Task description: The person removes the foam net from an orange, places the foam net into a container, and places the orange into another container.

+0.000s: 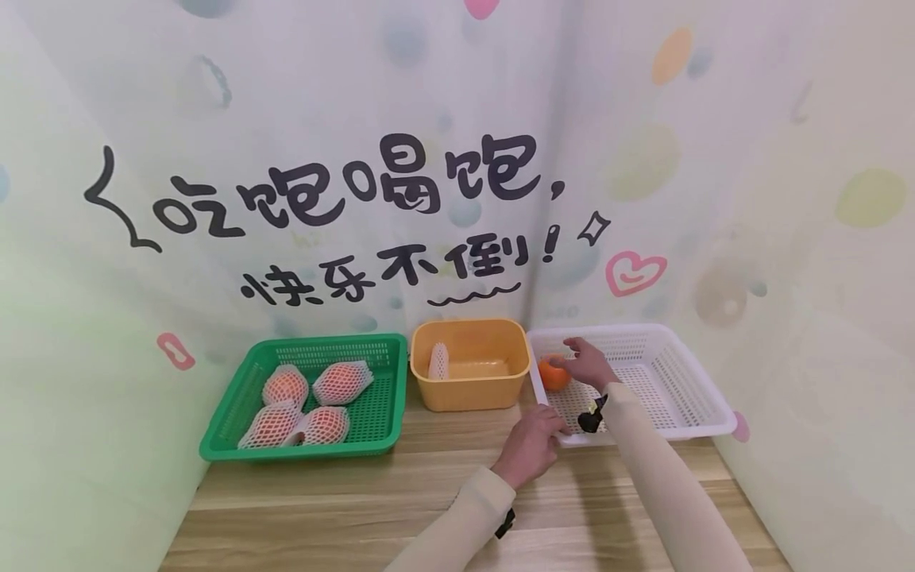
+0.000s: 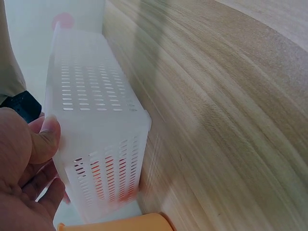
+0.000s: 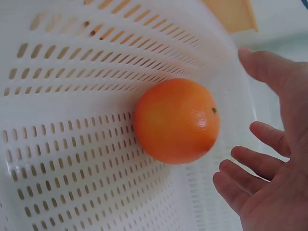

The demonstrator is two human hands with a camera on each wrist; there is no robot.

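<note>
Head view: can see the orange (image 1: 554, 376) inside the white basket (image 1: 661, 381), at left end, near yellow bin (image 1: 468, 396). With L hand (image 1: 527, 446), holding front-left corner of basket; with R hand (image 1: 592, 367), reaching in just beside the orange. Farther left, can note green basket (image 1: 307, 455) w/ four net-wrapped fruits (image 1: 286, 387); in bin, one foam net (image 1: 439, 362).

L wrist view: pinching basket rim between thumb (image 2: 44, 144) and fingers, i.e. clamped on basket. Prob. good support; better press lightly, not tilt.

R wrist view: can see fingers of R hand apart, w/ visible gap to the orange, so no hold on it. For a good grasp, should bring thumb to one side, fingers to other, then close w/ soft pads, not nails. Mind basket wall: prob. little room there. If too tight, roll orange first toward basket middle. If lifting, go straight up before sideways.
</note>
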